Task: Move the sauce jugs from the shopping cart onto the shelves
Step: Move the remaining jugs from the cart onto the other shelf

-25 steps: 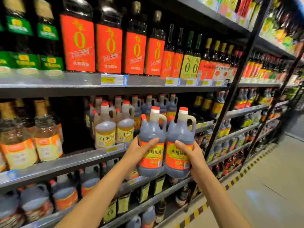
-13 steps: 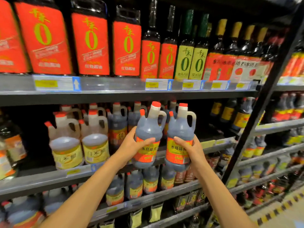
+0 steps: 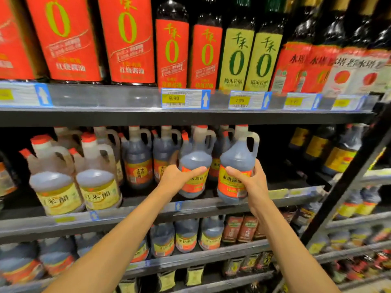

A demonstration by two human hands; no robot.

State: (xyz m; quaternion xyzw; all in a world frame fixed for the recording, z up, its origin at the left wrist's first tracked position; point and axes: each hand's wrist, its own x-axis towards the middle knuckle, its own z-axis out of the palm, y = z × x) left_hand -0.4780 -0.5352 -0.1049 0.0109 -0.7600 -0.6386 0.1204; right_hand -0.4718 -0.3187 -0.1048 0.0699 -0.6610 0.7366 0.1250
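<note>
One middle shelf (image 3: pixel 118 213) already carried rows of dark jugs (image 3: pixel 137 159), so part of the stocking looked done. Two more were not yet set down: the left jug (image 3: pixel 195 163) and right jug (image 3: pixel 238 159) hung side by side just above its front edge. The left hand (image 3: pixel 175 178) gripped one round its belly, the right hand (image 3: pixel 254 182) the other. The cart was out of view, so the remainder could not be judged.

Left jug (image 3: pixel 195 159), dark sauce, red cap, orange label, was upright at the shelf's (image 3: pixel 148 210) near edge, right jug (image 3: pixel 238 159) alike, just beside it, slightly lower.
</note>
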